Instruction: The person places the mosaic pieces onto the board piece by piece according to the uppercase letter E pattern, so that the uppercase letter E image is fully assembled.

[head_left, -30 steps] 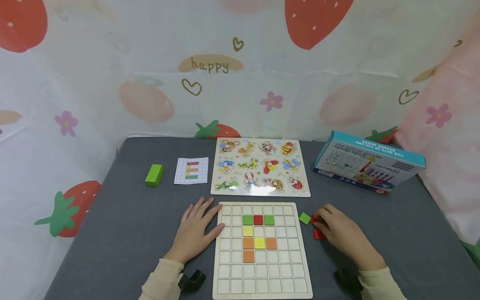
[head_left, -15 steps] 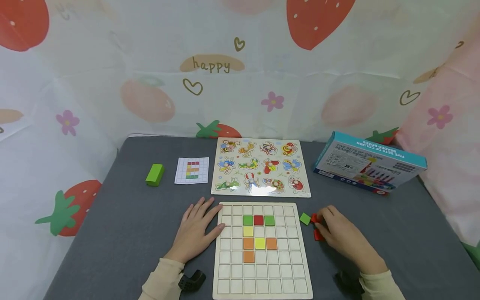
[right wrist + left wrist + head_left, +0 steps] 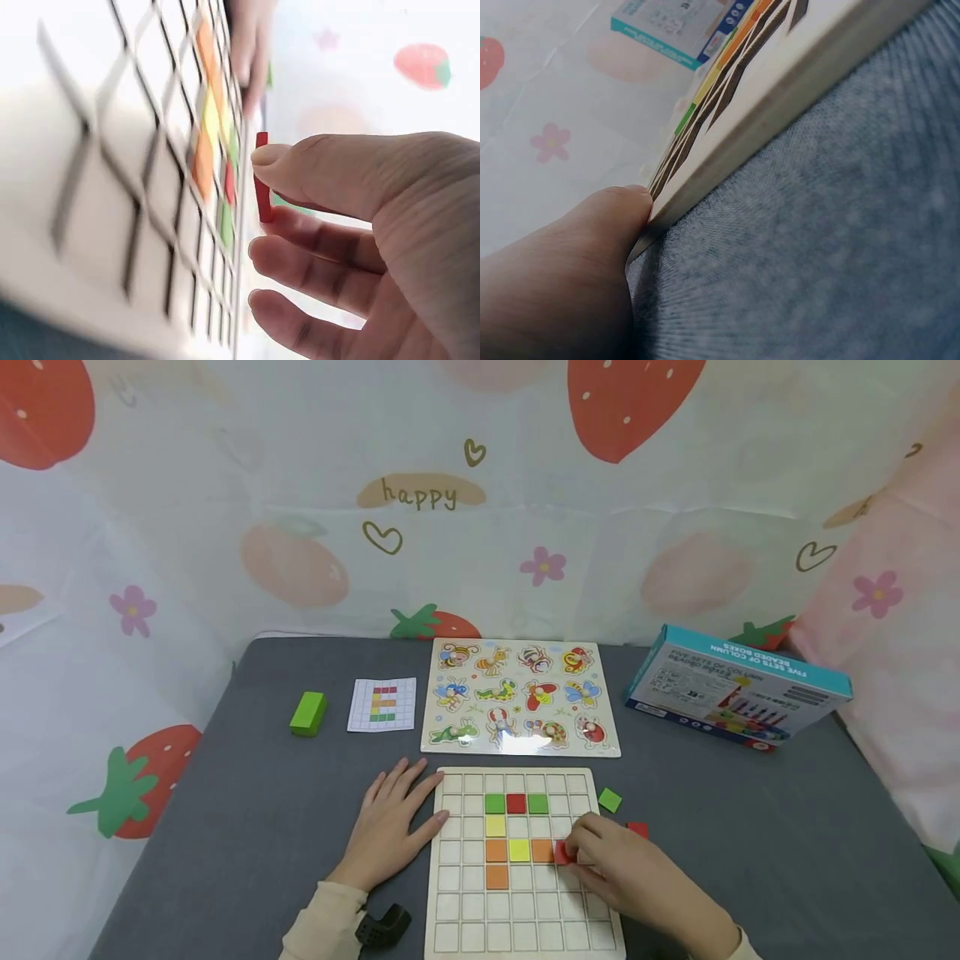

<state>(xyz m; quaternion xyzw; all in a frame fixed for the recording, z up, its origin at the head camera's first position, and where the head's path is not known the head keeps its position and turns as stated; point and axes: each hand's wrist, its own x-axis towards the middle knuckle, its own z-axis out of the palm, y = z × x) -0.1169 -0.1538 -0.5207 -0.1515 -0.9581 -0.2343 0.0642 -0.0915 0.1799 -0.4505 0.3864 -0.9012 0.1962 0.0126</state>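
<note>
My right hand [image 3: 618,868] pinches a red square tile [image 3: 262,180] between thumb and fingers, over the right part of the gridded wooden board [image 3: 525,935]. In the head view the tile overlaps the edge of an orange tile [image 3: 542,851]. Other tiles sit in the grid: green [image 3: 495,803], red [image 3: 516,803], yellow [image 3: 519,851] and more orange. My left hand [image 3: 393,835] lies with fingers spread at the board's left edge, thumb [image 3: 622,206] touching the rim. A loose green tile [image 3: 610,799] and a red tile [image 3: 637,831] lie to the right of the board.
Behind the board lies an insect picture puzzle [image 3: 521,693]. Left of it are a pattern card [image 3: 381,704] and a green block [image 3: 308,714]. A blue and white box [image 3: 738,689] stands at the back right, before a printed cloth backdrop.
My right hand has picked up a red tile from beside the board and carried it left over the grid. The left hand stays in place.
</note>
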